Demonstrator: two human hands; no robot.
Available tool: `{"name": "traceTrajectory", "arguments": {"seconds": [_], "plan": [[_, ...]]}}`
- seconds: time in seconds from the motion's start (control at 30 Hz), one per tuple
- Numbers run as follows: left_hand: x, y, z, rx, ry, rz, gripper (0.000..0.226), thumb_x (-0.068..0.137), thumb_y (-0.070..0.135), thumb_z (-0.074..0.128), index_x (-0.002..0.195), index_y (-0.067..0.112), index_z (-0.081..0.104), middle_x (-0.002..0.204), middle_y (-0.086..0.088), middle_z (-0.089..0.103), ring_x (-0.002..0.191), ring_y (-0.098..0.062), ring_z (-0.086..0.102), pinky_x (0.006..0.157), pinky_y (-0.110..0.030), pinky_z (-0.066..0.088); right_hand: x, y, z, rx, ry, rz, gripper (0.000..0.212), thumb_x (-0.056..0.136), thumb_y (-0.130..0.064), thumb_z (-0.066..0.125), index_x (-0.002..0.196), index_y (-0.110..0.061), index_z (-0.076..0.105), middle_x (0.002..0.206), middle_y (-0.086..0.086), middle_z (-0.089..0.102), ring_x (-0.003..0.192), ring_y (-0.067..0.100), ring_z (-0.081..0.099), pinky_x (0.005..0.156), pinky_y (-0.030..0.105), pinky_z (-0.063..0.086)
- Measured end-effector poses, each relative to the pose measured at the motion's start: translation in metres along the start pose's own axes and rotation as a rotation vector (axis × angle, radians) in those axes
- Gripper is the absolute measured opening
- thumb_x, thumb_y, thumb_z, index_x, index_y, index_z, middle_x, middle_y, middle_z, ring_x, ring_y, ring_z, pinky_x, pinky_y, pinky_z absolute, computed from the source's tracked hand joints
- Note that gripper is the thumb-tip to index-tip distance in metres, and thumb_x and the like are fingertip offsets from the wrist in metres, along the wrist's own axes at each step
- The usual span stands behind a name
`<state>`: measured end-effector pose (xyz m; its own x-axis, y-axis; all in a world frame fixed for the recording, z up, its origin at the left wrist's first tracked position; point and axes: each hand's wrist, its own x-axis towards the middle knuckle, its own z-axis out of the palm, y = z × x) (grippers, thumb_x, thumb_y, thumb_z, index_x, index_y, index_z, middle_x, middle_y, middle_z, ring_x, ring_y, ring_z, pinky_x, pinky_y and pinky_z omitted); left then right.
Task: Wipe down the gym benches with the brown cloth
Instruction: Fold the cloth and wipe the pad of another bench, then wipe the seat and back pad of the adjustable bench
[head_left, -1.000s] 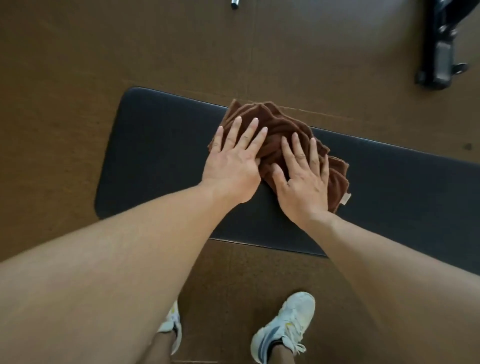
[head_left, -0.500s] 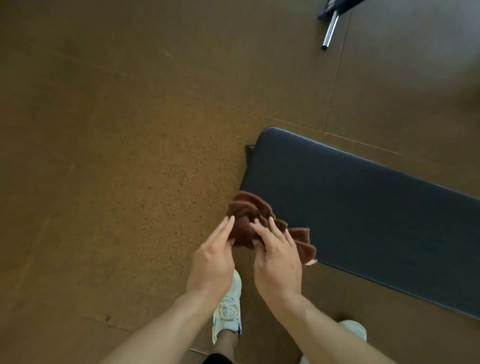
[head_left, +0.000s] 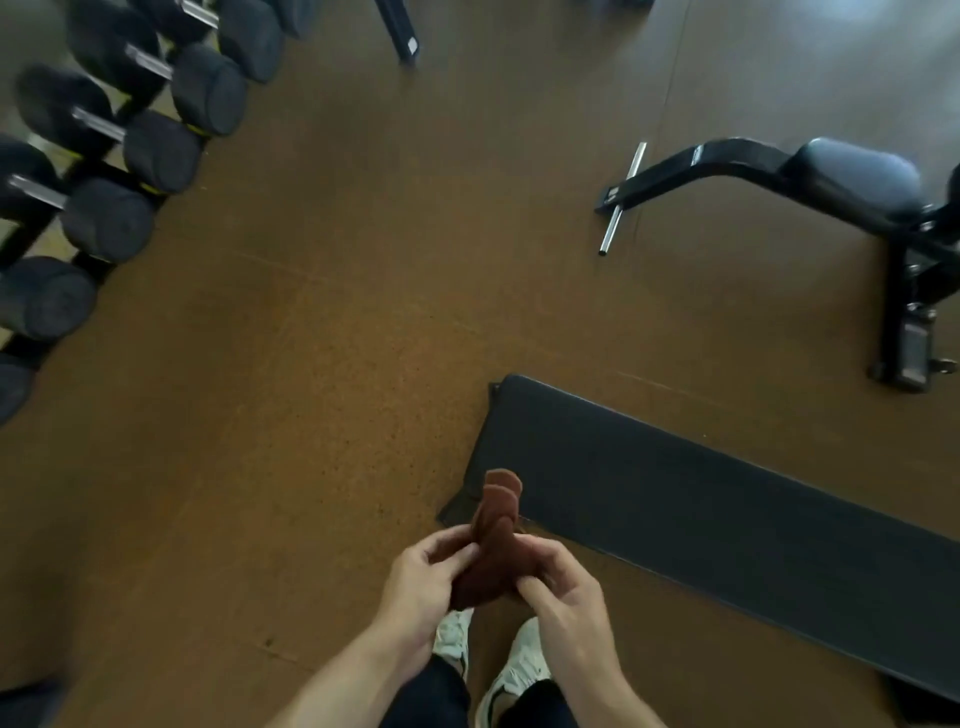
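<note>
Brown speckled gym floor (head_left: 291, 395) fills most of the view, with a rack of dumbbells (head_left: 104, 156) along its far left edge and an adjustable bench (head_left: 841, 187) at the far right. A flat bench (head_left: 701, 514) lies near the feet, its end corner just beside the hands. The brown cloth (head_left: 496, 540) is off the pad, bunched upright between both hands: the left hand (head_left: 423, 582) pinches its left side, and the right hand (head_left: 566, 587) curls round its right side. This looks like a pause to regather the cloth between benches. The next move likely calls for a neat fold, then a walk to the adjustable bench. Open floor lies ahead and to the left; its steel foot bar (head_left: 621, 200) juts out and could catch a shoe.
</note>
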<state>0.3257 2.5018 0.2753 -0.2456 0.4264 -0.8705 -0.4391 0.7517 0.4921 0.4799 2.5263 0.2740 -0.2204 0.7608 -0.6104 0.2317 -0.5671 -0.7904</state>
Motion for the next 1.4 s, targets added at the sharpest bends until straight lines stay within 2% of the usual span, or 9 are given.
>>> {"name": "traceTrajectory", "arguments": {"seconds": [0.17, 0.33, 0.57, 0.7, 0.83, 1.07, 1.17, 1.3, 1.4], "plan": [[-0.074, 0.063, 0.016, 0.171, -0.059, 0.3, 0.038, 0.091, 0.0, 0.07, 0.111, 0.032, 0.074, 0.104, 0.005, 0.078, 0.104, -0.015, 0.073, 0.088, -0.039, 0.061, -0.037, -0.062, -0.041, -0.059, -0.029, -0.017, 0.034, 0.097, -0.001, 0.069, 0.121, -0.025, 0.07, 0.113, -0.009, 0.077, 0.11, 0.007, 0.07, 0.089, 0.023, 0.058], [-0.118, 0.116, 0.012, 0.265, -0.255, 0.437, 0.039, 0.096, -0.002, 0.063, 0.118, 0.029, 0.073, 0.11, 0.005, 0.077, 0.107, -0.013, 0.072, 0.085, -0.029, 0.061, -0.031, -0.122, -0.04, -0.175, -0.042, -0.167, 0.066, 0.089, -0.042, 0.08, 0.147, -0.048, 0.049, 0.131, -0.025, 0.066, 0.124, -0.001, 0.062, 0.107, 0.026, 0.05], [-0.091, 0.196, -0.06, 0.24, -0.401, 0.311, 0.041, 0.083, -0.006, 0.055, 0.113, 0.014, 0.075, 0.108, -0.021, 0.074, 0.101, -0.034, 0.072, 0.085, -0.039, 0.057, -0.001, -0.19, 0.041, -0.178, -0.029, -0.293, 0.022, 0.089, -0.024, 0.083, 0.108, -0.028, 0.073, 0.101, -0.013, 0.078, 0.1, 0.007, 0.073, 0.085, 0.024, 0.06], [-0.053, 0.238, -0.109, 0.122, -0.536, 0.178, 0.041, 0.09, 0.023, 0.068, 0.124, 0.0, 0.066, 0.124, -0.03, 0.067, 0.12, -0.047, 0.062, 0.109, -0.057, 0.046, 0.031, -0.213, 0.115, -0.125, 0.041, -0.226, 0.024, 0.085, -0.031, 0.087, 0.096, -0.016, 0.072, 0.088, -0.001, 0.079, 0.085, 0.014, 0.076, 0.073, 0.029, 0.062], [-0.019, 0.288, -0.154, 0.095, -0.41, 0.144, 0.032, 0.097, 0.026, 0.068, 0.109, -0.003, 0.071, 0.12, -0.03, 0.069, 0.117, -0.046, 0.065, 0.108, -0.057, 0.048, 0.062, -0.236, 0.187, -0.062, 0.052, -0.145, 0.023, 0.085, -0.032, 0.086, 0.085, -0.011, 0.076, 0.075, 0.002, 0.077, 0.068, 0.008, 0.07, 0.061, 0.022, 0.054], [0.012, 0.372, -0.203, 0.126, -0.299, 0.213, 0.021, 0.104, 0.022, 0.056, 0.109, 0.007, 0.07, 0.098, -0.02, 0.075, 0.083, -0.033, 0.069, 0.085, -0.053, 0.056, 0.107, -0.278, 0.239, 0.076, -0.02, -0.182, 0.005, 0.083, -0.022, 0.084, 0.084, -0.024, 0.08, 0.095, 0.002, 0.08, 0.09, 0.017, 0.074, 0.087, 0.034, 0.059], [0.028, 0.404, -0.207, 0.196, -0.305, 0.253, 0.018, 0.105, 0.021, 0.055, 0.109, 0.009, 0.067, 0.086, -0.014, 0.072, 0.069, -0.023, 0.066, 0.062, -0.035, 0.054, 0.13, -0.307, 0.238, 0.153, 0.007, -0.193, 0.008, 0.092, -0.007, 0.077, 0.088, -0.014, 0.076, 0.1, -0.003, 0.08, 0.084, 0.014, 0.07, 0.071, 0.026, 0.055], [0.049, 0.448, -0.192, 0.195, -0.361, 0.265, 0.018, 0.104, 0.016, 0.057, 0.113, 0.005, 0.066, 0.105, -0.022, 0.075, 0.092, -0.033, 0.072, 0.082, -0.043, 0.059, 0.167, -0.341, 0.225, 0.211, -0.015, -0.156, 0.003, 0.093, -0.007, 0.076, 0.09, -0.008, 0.075, 0.115, 0.0, 0.079, 0.073, 0.007, 0.066, 0.053, 0.021, 0.048], [0.07, 0.485, -0.165, 0.245, -0.397, 0.274, 0.015, 0.102, 0.017, 0.06, 0.11, 0.008, 0.068, 0.101, -0.016, 0.076, 0.091, -0.028, 0.073, 0.075, -0.037, 0.059, 0.203, -0.368, 0.207, 0.267, -0.048, -0.093, 0.004, 0.094, -0.007, 0.075, 0.09, -0.008, 0.074, 0.123, -0.005, 0.076, 0.074, 0.002, 0.068, 0.05, 0.019, 0.046]]}}
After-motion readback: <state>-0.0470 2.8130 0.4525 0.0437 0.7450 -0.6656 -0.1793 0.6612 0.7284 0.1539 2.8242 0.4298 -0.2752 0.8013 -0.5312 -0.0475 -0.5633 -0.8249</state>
